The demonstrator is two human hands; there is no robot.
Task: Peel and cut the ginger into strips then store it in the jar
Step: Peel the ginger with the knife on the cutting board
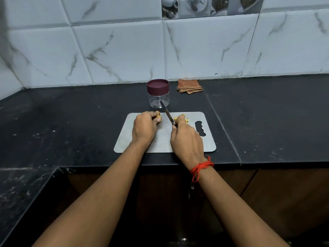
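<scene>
Left hand (145, 128) is curled round the knobbly tan-yellow ginger piece (158, 115), pinning it at the far-left part of the flat grey metal cutting board (210, 139). Only the ginger's right end pokes out past the fingers, so I can't call its long axis.

Right hand (187, 138) grips the handle of the slim steel-bladed knife (168, 114). Blade runs away from the person and leans left. Its tip overlaps the clear plastic jar with maroon lid (158, 99) in this view (overlap only, can't tell height or contact).

Key relation: ginger sits just left of the blade, not touching, with a strip of bare board between. My read: knife goes left or ginger slides right before any cut lands. Left hand is on the ginger, right hand is beside it.

Small pile of yellow cut bits (185, 118) lies just beyond the right knuckles, partly hidden. Jar stands on the black stone table (71, 113) just behind the board, lid on, looks empty, so storing isn't started.
</scene>
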